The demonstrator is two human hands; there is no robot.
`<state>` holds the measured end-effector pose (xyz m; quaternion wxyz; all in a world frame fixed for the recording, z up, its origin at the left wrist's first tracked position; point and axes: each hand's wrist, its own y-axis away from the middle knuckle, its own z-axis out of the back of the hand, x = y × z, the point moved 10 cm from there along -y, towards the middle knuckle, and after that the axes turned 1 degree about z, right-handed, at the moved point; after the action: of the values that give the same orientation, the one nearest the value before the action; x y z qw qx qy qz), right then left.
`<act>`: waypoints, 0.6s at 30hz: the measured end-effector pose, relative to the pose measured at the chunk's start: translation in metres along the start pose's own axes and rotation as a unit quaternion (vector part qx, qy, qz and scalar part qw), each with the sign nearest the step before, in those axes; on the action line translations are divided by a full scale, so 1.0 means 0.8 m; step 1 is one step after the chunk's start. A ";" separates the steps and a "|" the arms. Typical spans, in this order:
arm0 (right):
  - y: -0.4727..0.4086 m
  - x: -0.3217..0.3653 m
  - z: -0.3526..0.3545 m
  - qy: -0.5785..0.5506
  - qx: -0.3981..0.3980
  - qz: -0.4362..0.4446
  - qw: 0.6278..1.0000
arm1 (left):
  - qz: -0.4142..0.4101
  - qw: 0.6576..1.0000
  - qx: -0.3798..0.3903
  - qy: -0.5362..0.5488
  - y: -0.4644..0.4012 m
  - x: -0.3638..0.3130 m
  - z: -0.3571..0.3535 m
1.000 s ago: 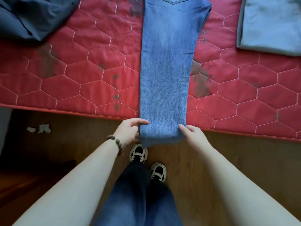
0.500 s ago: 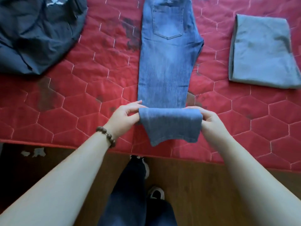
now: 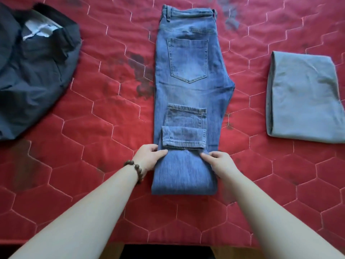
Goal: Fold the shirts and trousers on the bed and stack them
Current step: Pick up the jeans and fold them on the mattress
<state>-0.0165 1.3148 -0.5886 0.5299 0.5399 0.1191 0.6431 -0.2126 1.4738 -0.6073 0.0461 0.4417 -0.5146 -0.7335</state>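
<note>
Blue jeans (image 3: 188, 71) lie lengthwise in the middle of the red quilted bed (image 3: 93, 128), waistband far from me and back pocket up. Their lower legs are folded back over the upper legs, and the hems lie just below the pocket. My left hand (image 3: 149, 157) pinches the left edge of the folded layer, thumb on top. On the right edge, my right hand (image 3: 218, 161) pinches the same layer. A folded grey garment (image 3: 302, 98) lies to the right. A crumpled dark navy garment (image 3: 33, 71) lies to the left.
The bed's near edge (image 3: 168, 243) runs across the bottom of the view, with dark floor below it. Dark stains mark the quilt around the jeans. A bead bracelet (image 3: 135, 168) sits on my left wrist.
Both hands lifted the leg ends from the bed's near edge and carried them away from me over the jeans. The hems now rest on the thigh part.
</note>
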 end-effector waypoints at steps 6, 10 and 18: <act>-0.038 0.064 0.015 0.006 -0.051 0.112 0.992 | -0.098 0.991 -0.067 0.055 -0.037 -0.071 0.008; -0.065 0.071 0.030 -0.029 -0.123 0.054 0.991 | -0.113 0.977 -0.170 -0.056 -0.051 -0.099 0.028; -0.061 0.075 0.016 -0.077 -0.063 0.004 0.995 | -0.054 0.994 -0.095 0.001 -0.060 -0.092 0.012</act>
<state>0.0301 1.3783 -0.5847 0.5681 0.5535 0.0354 0.6080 -0.1562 1.5413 -0.6010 0.0485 0.4634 -0.4176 -0.7801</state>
